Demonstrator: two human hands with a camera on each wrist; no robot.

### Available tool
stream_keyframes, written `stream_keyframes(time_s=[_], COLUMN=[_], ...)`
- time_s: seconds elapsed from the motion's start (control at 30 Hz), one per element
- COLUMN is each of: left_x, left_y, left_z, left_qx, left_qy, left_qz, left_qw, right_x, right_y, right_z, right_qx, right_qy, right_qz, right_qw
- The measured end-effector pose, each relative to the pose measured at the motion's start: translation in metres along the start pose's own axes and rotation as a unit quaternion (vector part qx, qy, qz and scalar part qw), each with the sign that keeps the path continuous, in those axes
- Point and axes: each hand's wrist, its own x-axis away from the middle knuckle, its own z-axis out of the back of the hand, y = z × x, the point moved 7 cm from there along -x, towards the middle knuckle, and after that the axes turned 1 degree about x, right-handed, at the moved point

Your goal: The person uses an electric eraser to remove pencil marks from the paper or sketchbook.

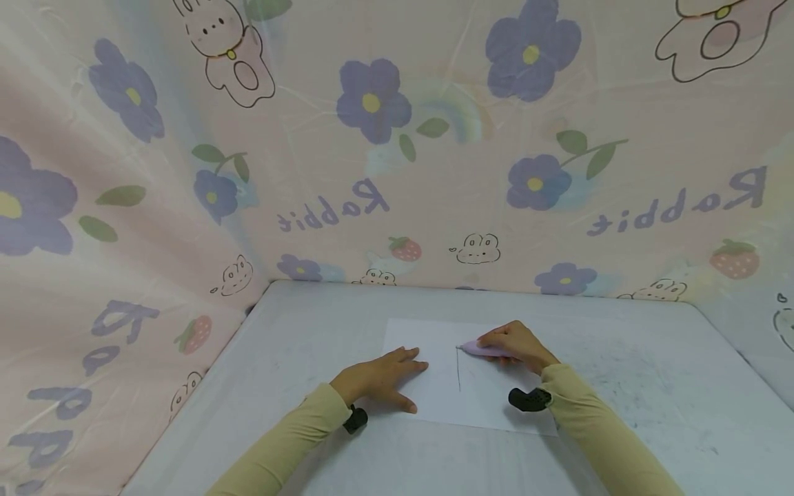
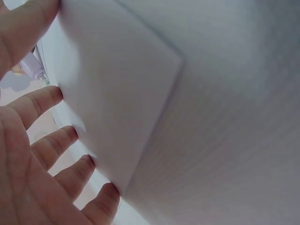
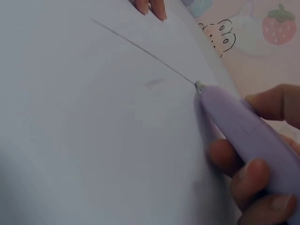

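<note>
A white sheet of paper [image 1: 434, 406] lies flat on the table. My left hand [image 1: 386, 377] rests on its left side with fingers spread and fairly straight, the fingertips [image 2: 70, 133] touching the sheet in the left wrist view. My right hand [image 1: 511, 344] grips a chunky light-purple pen-shaped tool [image 3: 248, 129] with a tapered nose and small narrow tip; its exact kind I cannot tell. That tip is at the far end of a thin dark straight line [image 3: 143, 50] on the paper. In the head view, the line [image 1: 459, 372] runs from the tip toward the body.
The white table [image 1: 620, 344] has faint dark smudges on its right side. A printed curtain [image 1: 434, 179] with flowers and rabbits hangs behind it and along the left side. Black wrist devices [image 1: 528, 399] sit below both wrists.
</note>
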Motion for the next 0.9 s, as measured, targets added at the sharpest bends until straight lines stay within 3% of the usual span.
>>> stream_keyframes(time_s=[0.9], left_x=[0.0005], left_y=[0.0001], left_z=[0.0002], left_qx=[0.011], left_qy=[0.0], left_qz=[-0.001], left_qw=[0.9999], right_x=[-0.0003], right_y=[-0.0014], right_z=[-0.0001], right_qx=[0.013], right_qy=[0.007], right_qz=[0.003], right_qw=[1.0])
